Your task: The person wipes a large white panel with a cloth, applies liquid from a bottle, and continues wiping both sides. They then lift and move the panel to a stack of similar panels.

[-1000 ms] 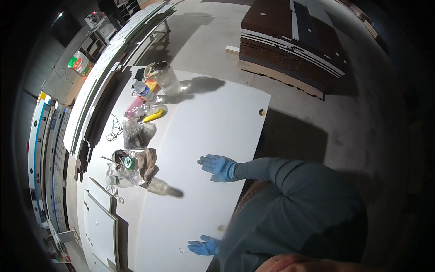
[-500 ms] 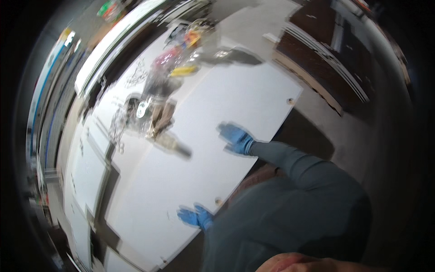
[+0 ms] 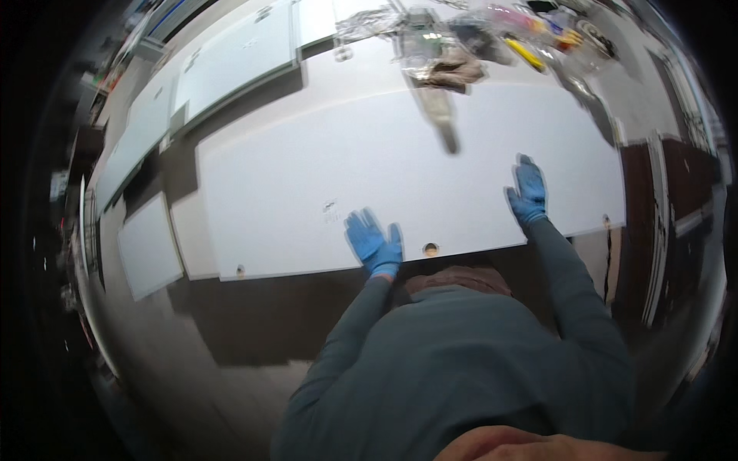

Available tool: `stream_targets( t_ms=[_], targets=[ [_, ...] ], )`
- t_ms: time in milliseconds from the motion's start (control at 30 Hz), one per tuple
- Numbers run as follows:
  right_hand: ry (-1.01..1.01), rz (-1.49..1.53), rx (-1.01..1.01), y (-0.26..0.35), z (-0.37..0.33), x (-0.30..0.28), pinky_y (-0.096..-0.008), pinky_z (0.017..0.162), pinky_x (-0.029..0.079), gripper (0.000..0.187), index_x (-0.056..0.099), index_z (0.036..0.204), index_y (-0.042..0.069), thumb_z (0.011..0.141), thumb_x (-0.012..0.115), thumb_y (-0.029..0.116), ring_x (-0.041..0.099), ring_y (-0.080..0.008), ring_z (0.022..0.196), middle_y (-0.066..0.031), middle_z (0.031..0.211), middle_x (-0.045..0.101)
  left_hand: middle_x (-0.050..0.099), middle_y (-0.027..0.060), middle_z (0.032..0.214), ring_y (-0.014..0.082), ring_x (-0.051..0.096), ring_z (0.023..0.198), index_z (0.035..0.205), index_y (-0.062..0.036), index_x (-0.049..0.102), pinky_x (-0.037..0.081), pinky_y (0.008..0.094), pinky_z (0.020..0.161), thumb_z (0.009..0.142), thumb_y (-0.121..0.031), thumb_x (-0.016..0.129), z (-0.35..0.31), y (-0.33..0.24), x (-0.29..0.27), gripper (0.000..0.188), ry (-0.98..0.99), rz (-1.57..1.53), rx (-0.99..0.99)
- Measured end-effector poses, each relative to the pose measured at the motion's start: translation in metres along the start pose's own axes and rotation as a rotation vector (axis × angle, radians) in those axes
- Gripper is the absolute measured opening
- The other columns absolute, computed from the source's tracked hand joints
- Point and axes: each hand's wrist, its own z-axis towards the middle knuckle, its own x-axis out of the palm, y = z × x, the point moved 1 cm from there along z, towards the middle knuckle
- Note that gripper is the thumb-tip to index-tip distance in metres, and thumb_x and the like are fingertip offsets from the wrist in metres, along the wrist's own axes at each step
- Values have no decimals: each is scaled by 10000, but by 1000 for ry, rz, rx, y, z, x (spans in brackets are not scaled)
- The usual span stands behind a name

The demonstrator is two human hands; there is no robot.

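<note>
A long white panel (image 3: 292, 169) lies flat in front of me, with round holes along its near edge. My left hand (image 3: 372, 240), in a blue glove, rests on it near that edge with fingers spread. A small dark printed mark (image 3: 330, 209) shows just beside those fingers. My right hand (image 3: 528, 190), gloved the same way, lies on the panel farther right, thumb apart and nothing held. Beyond it, a tool with a pale body and dark tip (image 3: 438, 119) lies on the panel; blur hides its exact kind.
Clear plastic bags (image 3: 421, 46), brown work gloves (image 3: 455, 71) and a yellow-handled tool (image 3: 526, 55) are heaped along the far side. Other white panels (image 3: 238, 58) lie at the far left, with a smaller panel (image 3: 151, 247) at left. Dark brown boards (image 3: 688, 180) stand at the right.
My view has swung, so the panel now runs across the picture rather than slantwise. Both hands stay open on the panel; the left shows more fully.
</note>
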Motion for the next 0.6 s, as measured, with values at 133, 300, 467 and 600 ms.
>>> stream_targets(
  t_ms=[133,300,467,600],
  targets=[
    [-126,66,-161,0,4,5,-489,1271,220,633,483,1484,24,907,650,224,291,-388,1533,-200,1647,355,216,290,1666,450,174,1557,1632,-36,245,101,552,1269,961,-546,525,-2,5,0,889,-59,-54,-10],
    [-80,-33,-202,6,3,6,-503,1281,172,607,405,1542,45,984,557,228,296,-360,1546,-179,1661,344,210,277,1675,436,188,1557,1631,-34,255,120,543,1268,962,-535,529,1,9,-7,879,-56,-40,-20],
    [-51,-62,-202,6,2,8,-501,1281,170,584,394,1537,35,1000,521,229,271,-359,1556,-187,1668,322,232,281,1663,430,199,1552,1618,-29,280,135,542,1266,958,-516,555,-2,12,-6,864,-81,-87,-10],
    [-40,-92,-226,8,5,10,-495,1282,158,628,348,1565,26,998,520,233,237,-368,1566,-193,1683,284,163,250,1697,418,124,1578,1643,-60,222,106,539,1273,965,-565,527,-2,17,-2,898,-38,-58,-16]
  ],
)
